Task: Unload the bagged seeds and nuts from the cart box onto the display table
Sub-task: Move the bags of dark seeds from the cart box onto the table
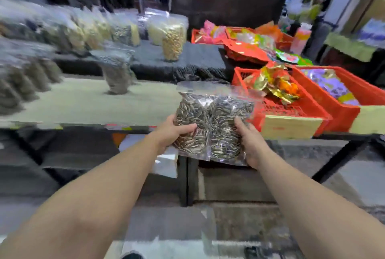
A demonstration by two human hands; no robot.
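Your left hand and right hand gripped two clear, slippery, floppy bags of striped sunflower seeds by their lower sides, short of the display table's front edge

Bare tabletop beside red crate

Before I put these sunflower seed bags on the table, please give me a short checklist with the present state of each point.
1. Left hand grip on the left seed bag: ok.
2. Right hand grip on the right seed bag: ok.
3. Bare space on the display table ahead: ok.
4. Bags over the table already: not ok, they hang at its front edge.
5. Bag seals closed: cannot tell.
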